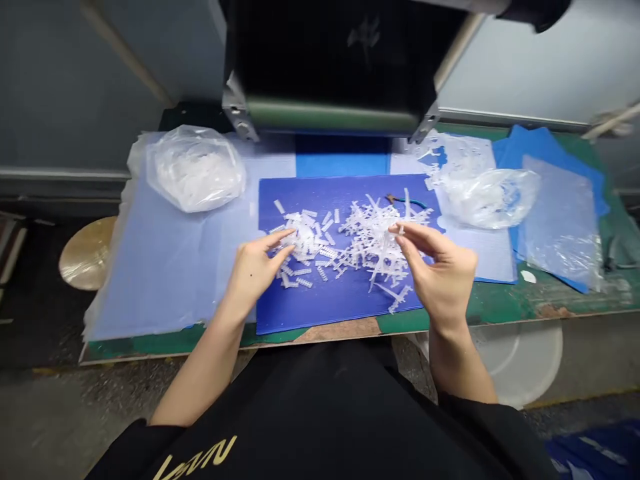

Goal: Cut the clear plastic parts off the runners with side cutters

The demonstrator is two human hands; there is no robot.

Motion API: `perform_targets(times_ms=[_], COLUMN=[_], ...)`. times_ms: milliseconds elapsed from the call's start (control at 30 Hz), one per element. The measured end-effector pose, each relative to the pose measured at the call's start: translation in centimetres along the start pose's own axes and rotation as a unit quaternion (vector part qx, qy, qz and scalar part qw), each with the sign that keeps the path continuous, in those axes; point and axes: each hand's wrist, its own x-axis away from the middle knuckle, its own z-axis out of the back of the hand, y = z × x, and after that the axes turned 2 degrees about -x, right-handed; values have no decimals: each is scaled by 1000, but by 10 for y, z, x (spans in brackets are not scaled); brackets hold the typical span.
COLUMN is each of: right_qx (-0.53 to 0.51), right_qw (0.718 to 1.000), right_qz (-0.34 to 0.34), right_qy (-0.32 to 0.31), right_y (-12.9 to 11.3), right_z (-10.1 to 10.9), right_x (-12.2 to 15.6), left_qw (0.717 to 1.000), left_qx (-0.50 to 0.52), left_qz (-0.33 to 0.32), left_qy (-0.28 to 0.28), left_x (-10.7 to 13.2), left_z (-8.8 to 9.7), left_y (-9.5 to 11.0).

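My left hand hovers at the left of the blue corrugated plastic board, its fingers spread and its fingertips at the edge of a heap of small white moulded plastic pieces. It holds nothing that I can see. My right hand is raised over a tangle of white branched plastic runners. Its thumb and forefinger pinch a thin white plastic strand from that tangle. A small pair of blue-handled side cutters lies at the board's far edge, partly behind the runners.
Two clear plastic bags of white parts lie on the pale sheet, one at the far left and one at the right. A dark machine overhangs the far side. Blue sheets cover the right of the green-topped bench.
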Motion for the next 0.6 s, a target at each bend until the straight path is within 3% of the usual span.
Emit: perform_targets(times_ms=[100,200,333,400,500,600], right_qx=[89,109,132,166,222,263], right_qw=[995,994,989,982,964,950], right_qz=[30,15,-38,-80,-124,-139], right_qy=[17,-13,-49,-53,-73,-98], right_y=[16,41,87,113,146,157], right_z=[33,59,84,88,77,60], right_x=[-24,-59,-125,-160,-200,-222], left_qw=[992,989,986,983,983,984], left_qx=[-87,-92,-82,-86,-95,-95], left_qz=[-78,-76,-69,-73,-75,-78], left_qy=[54,86,131,141,136,125], left_x=[-14,-17,-12,-10,-8,-7], left_z=[-5,-5,-1,0,0,3], left_y=[-12,-13,-5,-1,4,10])
